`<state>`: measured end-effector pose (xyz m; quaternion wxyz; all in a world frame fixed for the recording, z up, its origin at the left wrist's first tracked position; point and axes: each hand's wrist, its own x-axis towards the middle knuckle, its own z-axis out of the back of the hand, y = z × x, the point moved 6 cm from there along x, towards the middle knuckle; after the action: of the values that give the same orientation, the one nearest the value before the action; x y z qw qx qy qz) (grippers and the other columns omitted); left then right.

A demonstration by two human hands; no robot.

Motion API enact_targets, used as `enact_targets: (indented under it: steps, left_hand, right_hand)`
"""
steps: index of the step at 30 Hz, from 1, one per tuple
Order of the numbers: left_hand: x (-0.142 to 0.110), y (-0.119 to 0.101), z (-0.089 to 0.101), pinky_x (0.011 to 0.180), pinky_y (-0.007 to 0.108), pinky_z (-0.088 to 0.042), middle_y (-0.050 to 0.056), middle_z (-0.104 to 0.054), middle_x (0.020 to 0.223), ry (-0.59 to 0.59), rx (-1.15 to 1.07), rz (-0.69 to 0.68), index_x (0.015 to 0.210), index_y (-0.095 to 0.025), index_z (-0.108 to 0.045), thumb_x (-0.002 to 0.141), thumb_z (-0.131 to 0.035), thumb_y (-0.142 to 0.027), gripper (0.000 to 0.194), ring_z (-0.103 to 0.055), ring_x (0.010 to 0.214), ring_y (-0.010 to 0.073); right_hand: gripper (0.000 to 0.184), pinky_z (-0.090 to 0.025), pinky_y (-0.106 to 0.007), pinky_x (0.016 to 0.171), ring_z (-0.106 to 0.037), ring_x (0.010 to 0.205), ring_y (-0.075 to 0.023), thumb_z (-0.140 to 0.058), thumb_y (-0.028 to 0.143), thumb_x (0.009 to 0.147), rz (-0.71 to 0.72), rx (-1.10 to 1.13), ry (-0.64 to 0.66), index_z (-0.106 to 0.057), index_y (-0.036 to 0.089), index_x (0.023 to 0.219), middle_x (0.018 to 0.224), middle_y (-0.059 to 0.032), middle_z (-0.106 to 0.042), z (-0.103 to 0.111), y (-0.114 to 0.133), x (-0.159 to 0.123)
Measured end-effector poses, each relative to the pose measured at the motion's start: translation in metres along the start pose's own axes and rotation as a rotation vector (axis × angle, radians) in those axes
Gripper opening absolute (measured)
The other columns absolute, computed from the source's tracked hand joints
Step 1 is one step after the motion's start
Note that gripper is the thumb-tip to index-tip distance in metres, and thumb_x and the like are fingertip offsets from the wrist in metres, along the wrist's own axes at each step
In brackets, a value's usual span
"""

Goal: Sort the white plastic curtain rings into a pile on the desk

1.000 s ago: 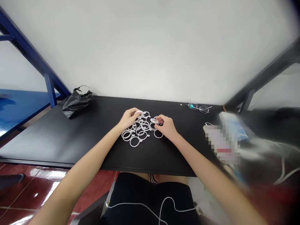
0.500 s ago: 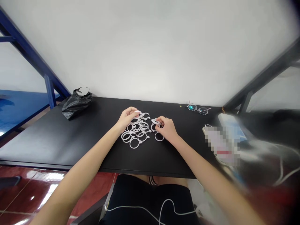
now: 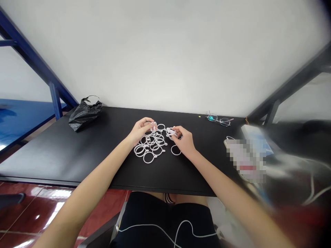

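A long black table (image 3: 64,162) is stretching across the view beneath a white wall (image 3: 165,58), with a blue metal frame (image 3: 55,100) rising at its left end. A black plastic bag (image 3: 85,115) is sitting towards the back left, a pair of glasses (image 3: 219,120) is lying towards the back right, and a pixelated object (image 3: 245,160), too blurred to name, is resting near the right edge. A loose pile of white plastic rings (image 3: 151,146) is lying in the middle of the table, with a single ring (image 3: 176,150) sitting just below the right hand (image 3: 184,139). That hand's fingers (image 3: 176,129) are closed, gripping a small bunch of rings (image 3: 170,132) beside the pile. The left hand (image 3: 141,131) is resting at the pile's far edge, its fingers (image 3: 147,120) pinching a ring (image 3: 153,126).
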<state>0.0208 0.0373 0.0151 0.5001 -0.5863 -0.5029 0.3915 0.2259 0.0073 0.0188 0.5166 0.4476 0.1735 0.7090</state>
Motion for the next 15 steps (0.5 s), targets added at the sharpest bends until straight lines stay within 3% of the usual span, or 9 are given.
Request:
enact_targets:
  steps: [4,9,15]
  left_hand:
    - [-0.002,0.000,-0.001,0.053,0.020,-0.041,0.004,-0.070,0.083,-0.015,-0.018,0.065,0.090,-0.017,-0.059,0.069,-0.079,-0.033,0.034,-0.063,0.067,0.0121]
    - [0.000,0.000,-0.001,0.060,0.021,-0.049,0.002,-0.067,0.077,-0.022,-0.134,0.108,0.087,-0.015,-0.060,0.070,-0.074,-0.023,0.024,-0.064,0.072,0.0125]
    - [0.003,0.004,0.002,0.060,0.022,-0.053,0.001,-0.063,0.074,-0.032,-0.267,0.148,0.088,-0.015,-0.061,0.071,-0.069,-0.019,0.019,-0.064,0.069,0.0118]
  right_hand:
    - [0.016,-0.047,-0.032,0.072,-0.058,0.068,-0.0177,-0.056,0.013,0.069,0.068,-0.030,0.051,-0.063,0.021,0.082,0.075,-0.0009,-0.063,-0.003,0.004,-0.001]
    - [0.011,-0.046,-0.032,0.074,-0.060,0.073,-0.0183,-0.059,0.013,0.071,0.122,-0.072,0.120,-0.062,0.021,0.079,0.079,-0.0013,-0.063,-0.009,0.003,-0.002]
    - [0.019,-0.045,-0.036,0.079,-0.062,0.082,-0.0217,-0.061,0.012,0.069,0.128,-0.134,0.159,-0.062,0.022,0.085,0.087,-0.0030,-0.066,-0.014,0.000,-0.003]
